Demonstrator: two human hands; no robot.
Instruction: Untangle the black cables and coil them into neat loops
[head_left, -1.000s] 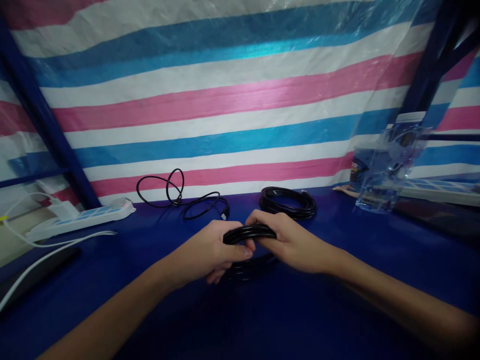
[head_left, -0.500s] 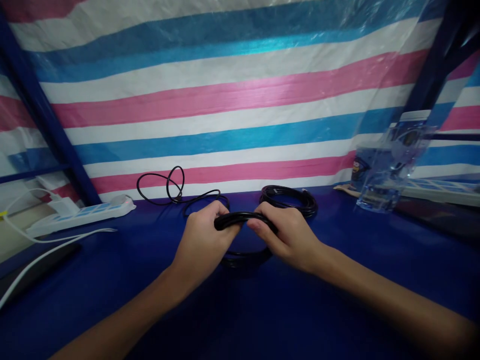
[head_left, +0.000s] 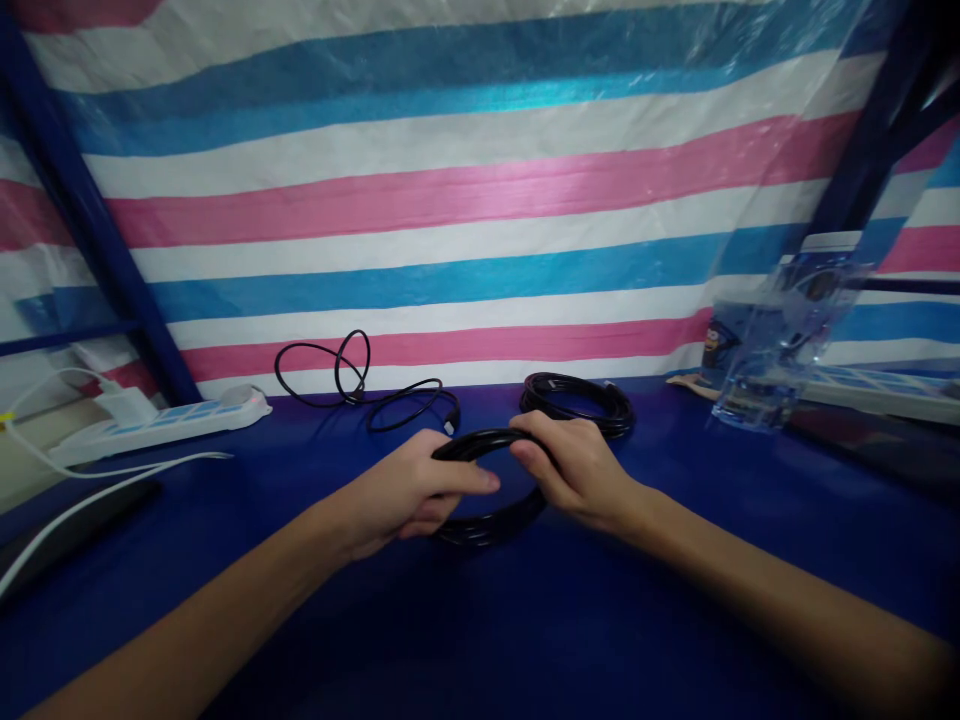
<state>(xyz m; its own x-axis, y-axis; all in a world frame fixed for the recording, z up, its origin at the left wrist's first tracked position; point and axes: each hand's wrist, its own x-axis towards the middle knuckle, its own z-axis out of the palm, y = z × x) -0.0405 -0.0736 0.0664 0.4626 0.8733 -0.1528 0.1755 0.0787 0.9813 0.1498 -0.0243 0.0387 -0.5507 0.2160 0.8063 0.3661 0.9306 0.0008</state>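
Between my hands is a coiled black cable (head_left: 480, 528), a loop of several turns held tilted above the blue table. My left hand (head_left: 409, 490) is wrapped round the left side of the coil, its thumb stretched across the inside of the loop. At the upper right of the coil, my right hand (head_left: 574, 460) grips the bundled turns, thumb below and fingers over the top. Behind my right hand lies a second black cable coil (head_left: 619, 410). A loose thin black cable (head_left: 397, 392) with a silver plug end rests just beyond my left hand.
A white power strip (head_left: 176, 425) with a plugged-in charger stands at the left, near a white cable (head_left: 97, 505) and a dark flat object (head_left: 90, 525). Clear plastic containers (head_left: 761, 390) and another power strip (head_left: 885, 388) sit at the right. A striped sheet (head_left: 465, 200) hangs behind the table.
My left hand has shifted slightly left and lower, and its thumb has straightened across the loop. The coil's turns show more openly; the loose cable's plug is now uncovered. My right hand has barely moved.
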